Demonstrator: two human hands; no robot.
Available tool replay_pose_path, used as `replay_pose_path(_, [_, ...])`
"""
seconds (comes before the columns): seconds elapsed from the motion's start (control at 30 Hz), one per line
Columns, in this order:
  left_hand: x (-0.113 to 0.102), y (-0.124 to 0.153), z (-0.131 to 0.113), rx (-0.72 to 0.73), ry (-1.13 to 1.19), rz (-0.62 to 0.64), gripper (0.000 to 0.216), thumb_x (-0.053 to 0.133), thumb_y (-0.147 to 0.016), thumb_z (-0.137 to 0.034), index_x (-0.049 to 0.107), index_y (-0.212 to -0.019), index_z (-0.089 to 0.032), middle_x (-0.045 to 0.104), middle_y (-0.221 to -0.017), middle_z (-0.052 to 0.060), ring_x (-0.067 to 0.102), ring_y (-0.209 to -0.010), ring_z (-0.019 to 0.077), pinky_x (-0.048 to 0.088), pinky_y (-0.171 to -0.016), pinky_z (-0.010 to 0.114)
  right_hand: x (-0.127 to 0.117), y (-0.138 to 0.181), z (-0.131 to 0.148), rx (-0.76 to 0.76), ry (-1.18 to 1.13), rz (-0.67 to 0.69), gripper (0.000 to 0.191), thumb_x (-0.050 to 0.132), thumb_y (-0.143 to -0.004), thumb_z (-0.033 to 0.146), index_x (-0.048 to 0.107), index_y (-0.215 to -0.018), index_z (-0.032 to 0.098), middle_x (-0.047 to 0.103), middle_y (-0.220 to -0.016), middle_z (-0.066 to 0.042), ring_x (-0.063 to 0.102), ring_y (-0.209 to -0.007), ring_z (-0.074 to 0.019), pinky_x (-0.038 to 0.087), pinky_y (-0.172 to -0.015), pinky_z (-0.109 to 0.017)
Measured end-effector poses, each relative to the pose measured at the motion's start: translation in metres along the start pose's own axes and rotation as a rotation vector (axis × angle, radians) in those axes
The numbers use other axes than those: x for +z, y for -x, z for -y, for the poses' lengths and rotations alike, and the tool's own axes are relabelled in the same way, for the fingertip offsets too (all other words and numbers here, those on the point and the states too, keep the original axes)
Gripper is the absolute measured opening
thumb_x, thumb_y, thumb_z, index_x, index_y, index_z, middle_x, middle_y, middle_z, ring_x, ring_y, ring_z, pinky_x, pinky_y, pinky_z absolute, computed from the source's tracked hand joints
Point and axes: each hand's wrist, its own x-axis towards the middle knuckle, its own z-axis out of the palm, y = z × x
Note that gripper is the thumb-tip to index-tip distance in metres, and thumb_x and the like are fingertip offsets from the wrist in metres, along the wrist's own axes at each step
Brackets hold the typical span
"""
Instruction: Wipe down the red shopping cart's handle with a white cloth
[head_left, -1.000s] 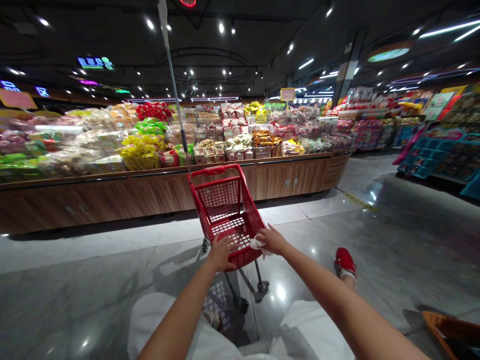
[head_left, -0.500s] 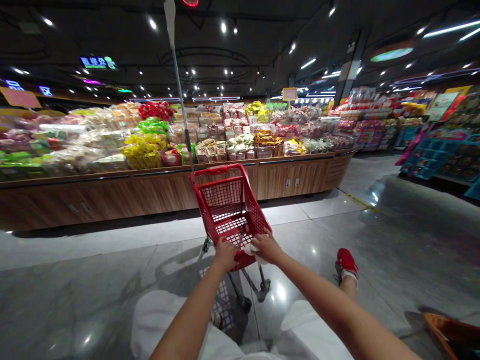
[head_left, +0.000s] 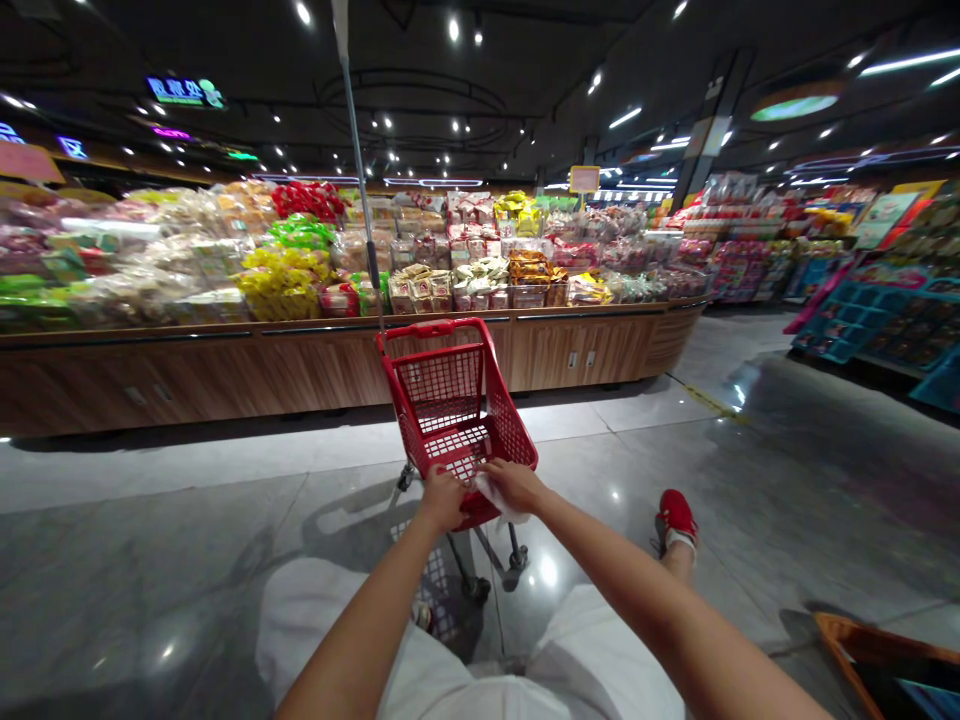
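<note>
Wooden snack table [head_left: 225,365] beyond red mesh cart [head_left: 448,398]; left hand [head_left: 442,498] grips its rim, right hand [head_left: 514,484] clutching crumpled white tissue [head_left: 492,498].

My bare arms stretch forward and draw together ahead of me. My left arm [head_left: 360,640] rises from the lower left, and my left hand [head_left: 442,497] is curled into a grip, knuckles up. My right arm [head_left: 660,620] comes in from the lower right. My right hand [head_left: 514,485] lies palm down, fingers bent, just beside the left.
</note>
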Motion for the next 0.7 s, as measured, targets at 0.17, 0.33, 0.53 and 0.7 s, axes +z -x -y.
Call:
replay_pose_path(0.17, [-0.003, 0.002, 0.003, -0.007, 0.039, 0.011, 0.028, 0.065, -0.064, -0.033, 0.071, -0.09, -0.025, 0.072, -0.095, 0.006, 0.058, -0.1, 0.0273, 0.023, -0.102, 0.05, -0.013, 0.013, -0.038, 0.036, 0.112, -0.074, 0.031, 0.047, -0.09, 0.024, 0.06, -0.117, 0.033, 0.05, -0.131, -0.005, 0.038, -0.125, -0.0265, 0.016, -0.105, -0.054])
replay_pose_path(0.33, [-0.003, -0.002, -0.003, -0.025, 0.026, -0.001, 0.027, 0.063, -0.064, -0.03, 0.071, -0.089, -0.024, 0.072, -0.095, 0.006, 0.058, -0.101, 0.0281, 0.022, -0.103, 0.051, -0.01, 0.017, -0.023, 0.089, 0.191, -0.052, 0.037, 0.055, -0.084, 0.05, 0.064, -0.107, 0.023, 0.057, -0.113, -0.009, 0.047, -0.108, -0.0294, 0.026, -0.097, -0.05])
replay_pose_path(0.53, [0.001, -0.001, -0.004, -0.048, 0.004, -0.038, 0.024, 0.059, -0.068, -0.032, 0.072, -0.085, -0.021, 0.072, -0.09, 0.008, 0.06, -0.095, 0.0279, 0.025, -0.101, 0.051, 0.007, 0.002, 0.029, 0.076, 0.194, -0.02, 0.039, 0.05, -0.085, 0.052, 0.064, -0.104, 0.021, 0.061, -0.105, -0.011, 0.054, -0.096, -0.0271, 0.038, -0.083, -0.039])
replay_pose_path(0.7, [0.002, 0.001, 0.0, -0.039, -0.014, -0.023, 0.025, 0.061, -0.066, -0.031, 0.072, -0.085, -0.019, 0.072, -0.089, 0.01, 0.061, -0.094, 0.0289, 0.027, -0.1, 0.049, 0.0, -0.018, 0.018, -0.112, 0.02, 0.13, 0.036, 0.051, -0.088, 0.045, 0.06, -0.116, 0.025, 0.065, -0.106, -0.006, 0.06, -0.093, -0.021, 0.042, -0.078, -0.03])
